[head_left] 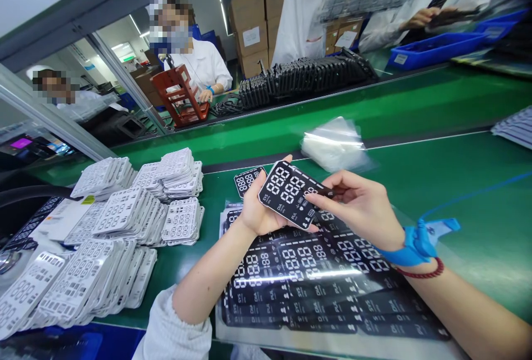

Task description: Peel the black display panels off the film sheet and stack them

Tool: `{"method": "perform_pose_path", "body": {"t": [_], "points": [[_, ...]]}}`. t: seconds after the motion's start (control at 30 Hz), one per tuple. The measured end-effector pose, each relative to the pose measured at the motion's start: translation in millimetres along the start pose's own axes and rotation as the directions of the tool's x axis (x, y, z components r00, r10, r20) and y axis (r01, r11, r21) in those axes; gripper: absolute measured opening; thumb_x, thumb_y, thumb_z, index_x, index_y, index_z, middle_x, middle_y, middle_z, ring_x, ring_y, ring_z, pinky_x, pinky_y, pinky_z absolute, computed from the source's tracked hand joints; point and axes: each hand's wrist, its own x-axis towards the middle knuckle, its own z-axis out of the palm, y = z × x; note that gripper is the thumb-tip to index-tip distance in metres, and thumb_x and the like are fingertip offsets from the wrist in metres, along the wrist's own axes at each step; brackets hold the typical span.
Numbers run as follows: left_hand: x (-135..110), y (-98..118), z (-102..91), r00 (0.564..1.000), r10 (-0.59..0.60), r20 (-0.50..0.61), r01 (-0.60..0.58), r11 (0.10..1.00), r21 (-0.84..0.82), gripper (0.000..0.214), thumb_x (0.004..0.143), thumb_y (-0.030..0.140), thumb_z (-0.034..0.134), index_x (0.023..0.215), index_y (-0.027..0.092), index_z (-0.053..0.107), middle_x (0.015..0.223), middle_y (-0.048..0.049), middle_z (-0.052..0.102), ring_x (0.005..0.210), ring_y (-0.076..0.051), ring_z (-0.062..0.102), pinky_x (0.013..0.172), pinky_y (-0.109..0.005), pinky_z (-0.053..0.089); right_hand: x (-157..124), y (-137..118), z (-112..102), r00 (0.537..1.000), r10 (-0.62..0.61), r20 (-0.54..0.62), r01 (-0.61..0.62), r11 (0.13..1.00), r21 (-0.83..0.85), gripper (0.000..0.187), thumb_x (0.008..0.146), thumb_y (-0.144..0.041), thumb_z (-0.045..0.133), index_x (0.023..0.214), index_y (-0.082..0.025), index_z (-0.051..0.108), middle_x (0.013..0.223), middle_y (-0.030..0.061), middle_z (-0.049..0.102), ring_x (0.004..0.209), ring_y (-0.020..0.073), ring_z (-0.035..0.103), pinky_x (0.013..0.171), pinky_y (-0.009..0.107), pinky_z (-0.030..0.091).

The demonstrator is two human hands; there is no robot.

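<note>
On the black display panel (286, 194) in my hands I can read the small white words SYS, DIA and PUL, and the large digits show as 888 in two rows. My left hand (261, 210) lies under the panel with the palm up, partly open, and its edges rest against my fingers, so the panel sits a little tilted. My right hand (357, 205) is closed in a pinch: the thumb and first finger hold the right corner of the panel, and the other fingers curve below. On this wrist are a blue wrist strap (411, 249) and a red bead bracelet (419, 273). My left arm comes up from below in a white knit sleeve (187, 332).

Under my hands, a clear plastic sheet (316, 288) with many same black panels lies on the green table (477, 249). A smaller black panel (248, 180) is just beside my left hand. Stacks of white panels (120, 210) stand to the left, and a clear bag (332, 144) lies ahead. Across the table, one co-worker (199, 63) sits behind a red rack (178, 94).
</note>
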Motion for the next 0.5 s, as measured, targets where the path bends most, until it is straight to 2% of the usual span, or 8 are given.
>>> {"method": "perform_pose_path", "body": {"t": [0.1, 0.2, 0.3, 0.37, 0.43, 0.5], "points": [[0, -1, -0.4, 1.0, -0.003, 0.007, 0.002, 1.0, 0.014, 0.049, 0.092, 0.054, 0.027, 0.138, 0.038, 0.032, 0.12, -0.0097, 0.053, 0.097, -0.03, 0.058, 0.074, -0.061, 0.047, -1, 1, 0, 1.0, -0.002, 0.017, 0.003, 0.999, -0.04, 0.033, 0.071, -0.048, 0.07, 0.066, -0.02, 0.053, 0.057, -0.0008, 0.055, 0.049, 0.0119, 0.048, 0.042, 0.024, 0.04], [0, -1, -1.6, 1.0, 0.009, 0.002, -0.01, 0.999, 0.046, 0.045, 0.091, 0.052, 0.033, 0.133, 0.036, 0.039, 0.119, -0.0084, 0.053, 0.096, -0.028, 0.058, 0.07, -0.053, 0.052, 1, 2, -2, 0.998, -0.043, 0.043, 0.049, 0.984, -0.17, 0.039, 0.075, -0.056, 0.064, 0.068, -0.02, 0.053, 0.055, -0.0008, 0.054, 0.046, 0.0114, 0.046, 0.042, 0.024, 0.037], [0, -3, 0.4, 0.998, 0.01, -0.057, -0.001, 0.988, 0.154, 0.041, 0.09, 0.048, 0.042, 0.128, 0.034, 0.044, 0.115, -0.007, 0.052, 0.093, -0.023, 0.057, 0.068, -0.043, 0.054, 4, 3, -5, 0.992, -0.115, 0.054, 0.127, 0.905, -0.406, 0.047, 0.075, -0.066, 0.057, 0.065, -0.02, 0.049, 0.049, -0.002, 0.047, 0.041, 0.011, 0.04, 0.04, 0.025, 0.03], [1, -7, 4.9, 0.991, 0.014, -0.134, 0.019, 0.969, 0.246, 0.041, 0.088, 0.046, 0.044, 0.128, 0.034, 0.041, 0.11, -0.0056, 0.052, 0.086, -0.02, 0.057, 0.065, -0.037, 0.053, 5, 1, -6, 0.982, -0.183, 0.05, 0.183, 0.85, -0.494, 0.05, 0.074, -0.068, 0.056, 0.064, -0.021, 0.045, 0.05, -0.0024, 0.045, 0.041, 0.0108, 0.037, 0.04, 0.025, 0.027], [3, -12, 10.8, 0.977, 0.048, -0.208, 0.024, 0.945, 0.328, 0.044, 0.087, 0.047, 0.045, 0.128, 0.032, 0.036, 0.099, -0.0039, 0.052, 0.075, -0.017, 0.056, 0.059, -0.029, 0.05, 4, -4, -4, 0.954, -0.266, 0.141, 0.301, 0.852, -0.428, 0.048, 0.074, -0.067, 0.057, 0.068, -0.02, 0.046, 0.057, -0.0016, 0.049, 0.045, 0.011, 0.041, 0.042, 0.024, 0.032], [5, -19, 15.6, 0.966, 0.088, -0.243, 0.017, 0.917, 0.4, 0.049, 0.085, 0.051, 0.046, 0.126, 0.028, 0.031, 0.084, -0.0005, 0.049, 0.063, -0.013, 0.051, 0.052, -0.022, 0.043, 1, -10, 0, 0.89, -0.351, 0.29, 0.427, 0.865, -0.265, 0.041, 0.081, -0.06, 0.055, 0.073, -0.02, 0.048, 0.062, -0.001, 0.052, 0.05, 0.0106, 0.046, 0.046, 0.022, 0.037]]}}
